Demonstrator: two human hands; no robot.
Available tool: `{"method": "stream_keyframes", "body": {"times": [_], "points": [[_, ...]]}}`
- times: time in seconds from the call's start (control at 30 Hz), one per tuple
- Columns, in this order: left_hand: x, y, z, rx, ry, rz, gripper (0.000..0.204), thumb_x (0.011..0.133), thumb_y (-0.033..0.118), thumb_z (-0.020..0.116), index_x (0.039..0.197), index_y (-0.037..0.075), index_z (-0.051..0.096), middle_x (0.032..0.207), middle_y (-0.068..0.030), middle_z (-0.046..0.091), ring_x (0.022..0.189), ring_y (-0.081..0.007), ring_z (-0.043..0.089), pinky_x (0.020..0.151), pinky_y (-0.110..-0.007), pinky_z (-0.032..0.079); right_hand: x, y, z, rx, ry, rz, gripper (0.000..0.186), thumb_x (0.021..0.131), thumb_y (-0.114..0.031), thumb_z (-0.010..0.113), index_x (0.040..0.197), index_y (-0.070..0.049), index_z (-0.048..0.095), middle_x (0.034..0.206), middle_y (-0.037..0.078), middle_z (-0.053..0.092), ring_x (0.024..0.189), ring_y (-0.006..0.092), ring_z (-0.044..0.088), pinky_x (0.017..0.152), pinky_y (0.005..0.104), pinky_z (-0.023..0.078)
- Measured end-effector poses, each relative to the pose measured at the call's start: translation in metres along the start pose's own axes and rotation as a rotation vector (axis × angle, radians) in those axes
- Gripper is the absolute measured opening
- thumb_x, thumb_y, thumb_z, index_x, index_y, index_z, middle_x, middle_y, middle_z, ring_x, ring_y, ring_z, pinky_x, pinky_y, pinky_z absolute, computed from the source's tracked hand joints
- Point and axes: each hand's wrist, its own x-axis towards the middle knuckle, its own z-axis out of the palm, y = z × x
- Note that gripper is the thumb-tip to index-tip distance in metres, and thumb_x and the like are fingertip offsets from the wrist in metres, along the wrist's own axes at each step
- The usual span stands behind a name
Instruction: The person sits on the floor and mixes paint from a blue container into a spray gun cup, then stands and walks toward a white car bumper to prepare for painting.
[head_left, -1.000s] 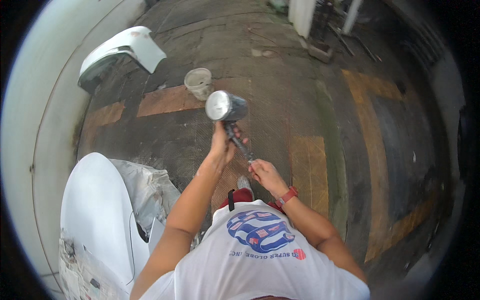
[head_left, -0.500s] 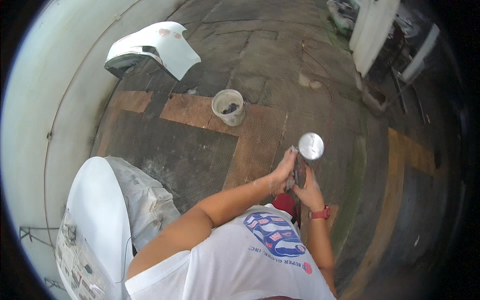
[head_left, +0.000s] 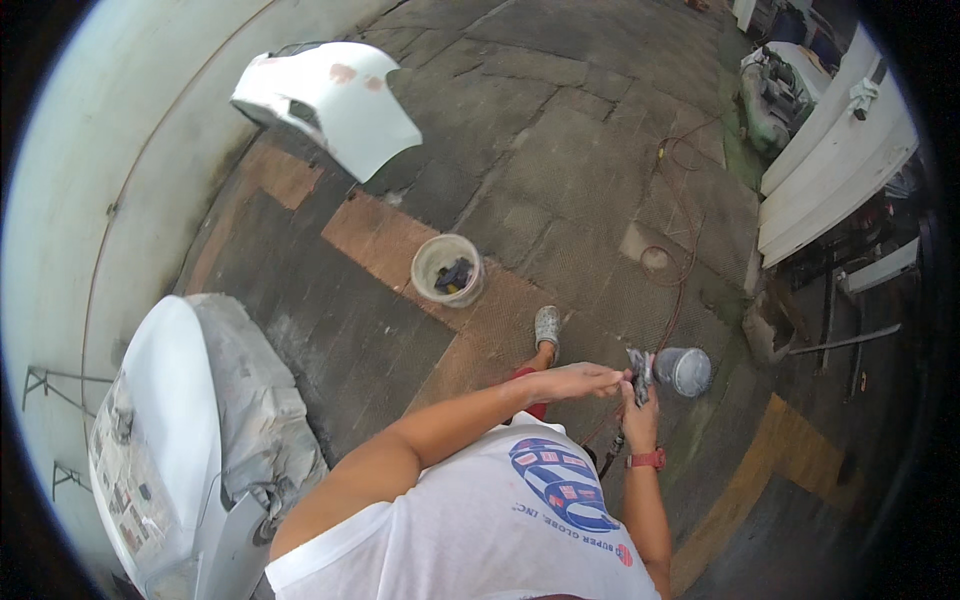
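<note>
My right hand [head_left: 640,410] is closed round a dark metal spray gun [head_left: 640,380] with a silver cylindrical cup [head_left: 686,372] tipped out to the right. Below that hand a hose fitting [head_left: 610,455] hangs with a reddish hose. My left hand [head_left: 582,382] reaches across from the left with fingers stretched out, their tips at the gun. My foot in a grey clog [head_left: 548,328] shows just beyond my arms. A bucket [head_left: 422,262] with dark items inside stands on the floor up and to the left of my hands.
A white car body panel [head_left: 340,110] lies at upper left beside a pale wall [head_left: 70,180]. A paper-masked white panel [head_left: 170,420] is at lower left. Upright white panels [head_left: 820,160], a bundled greenish object [head_left: 765,100] and metal scraps [head_left: 780,320] line the right. A hose [head_left: 690,240] snakes over the paved floor.
The gun and both hands have moved to the right and lower in view, the cup tipping rightward. My left fingers have straightened. The surroundings have shifted in the picture, revealing more on the right.
</note>
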Motion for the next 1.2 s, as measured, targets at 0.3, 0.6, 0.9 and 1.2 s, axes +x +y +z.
{"method": "stream_keyframes", "body": {"times": [0.3,0.6,0.9,1.2], "points": [[0.122,0.058,-0.253,0.853,0.379,-0.344,0.077,0.102,0.058,0.055,0.154,0.001,0.05,0.15,-0.0299,0.055,0.143,-0.0423,0.05,0.12,-0.046,0.039,0.219,-0.023,-0.091,0.058,0.509,0.218,0.075,0.105,-0.017,0.061,0.17,-0.027,0.024,0.126,0.012,0.07,0.088,0.0191,0.068,0.071,0.0342,0.057],[0.349,0.245,-0.495,0.652,0.46,-0.275,0.069,0.105,0.044,0.058,0.159,0.004,0.043,0.15,-0.0227,0.058,0.14,-0.0363,0.055,0.115,-0.043,0.045,0.431,0.022,-0.13,-0.149,0.784,0.317,0.076,0.103,-0.016,0.063,0.169,-0.018,0.024,0.131,0.02,0.069,0.112,0.0297,0.07,0.1,0.0408,0.052],[0.433,0.137,-0.66,0.43,0.664,-0.862,0.061,0.103,0.049,0.058,0.132,-0.005,0.066,0.117,-0.0228,0.072,0.11,-0.0345,0.068,0.096,-0.045,0.054,0.744,-0.035,-0.206,-0.226,0.526,0.471,0.077,0.099,-0.017,0.064,0.167,-0.014,0.028,0.13,0.028,0.068,0.116,0.0462,0.067,0.102,0.0496,0.051],[0.592,0.177,-0.736,0.688,0.308,-0.777,0.057,0.106,0.052,0.044,0.134,0.007,0.066,0.128,-0.0254,0.068,0.117,-0.0438,0.065,0.099,-0.052,0.051,1.091,-0.149,-0.266,-0.178,0.505,0.306,0.074,0.101,-0.016,0.063,0.167,-0.017,0.03,0.131,0.019,0.07,0.117,0.0352,0.07,0.102,0.0429,0.052]]}}
